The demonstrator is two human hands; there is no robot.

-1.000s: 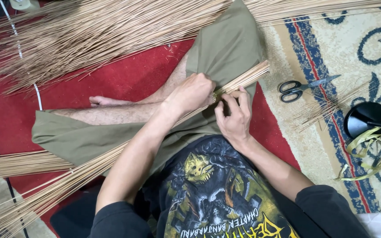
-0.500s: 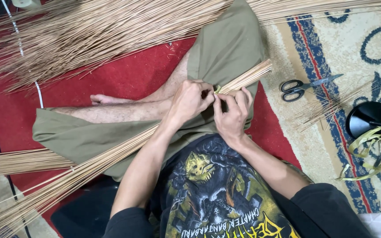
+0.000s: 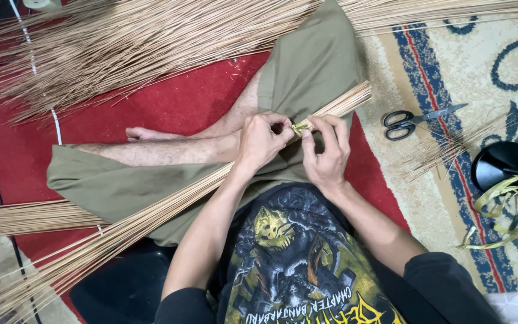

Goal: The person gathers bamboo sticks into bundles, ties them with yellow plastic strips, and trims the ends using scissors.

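While the bundle [image 3: 223, 180] of thin sticks lies slantwise across the person's lap, both hands work at its upper end, where a yellowish strip [image 3: 300, 127] wraps it. Left of that strip, the left hand [image 3: 262, 141] is closed, its fingertips pinching the strip's end against the sticks. Just right of the strip, the right hand [image 3: 326, 150] curls around the bundle, thumb and forefinger pressing on the binding. To do this tying well, I judge the right hand should keep the sticks squeezed tight so none slip out, and the left should pull the strip snug and flat, close to the cut ends, before any knot is set. Scissors [image 3: 412, 119] lie on the carpet, well right of the bundle; beyond them, more yellowish ribbon [image 3: 502, 198] trails beside a black round thing [image 3: 499, 163]. Loose sticks [image 3: 139, 42] spread over the red mat above the bundle.
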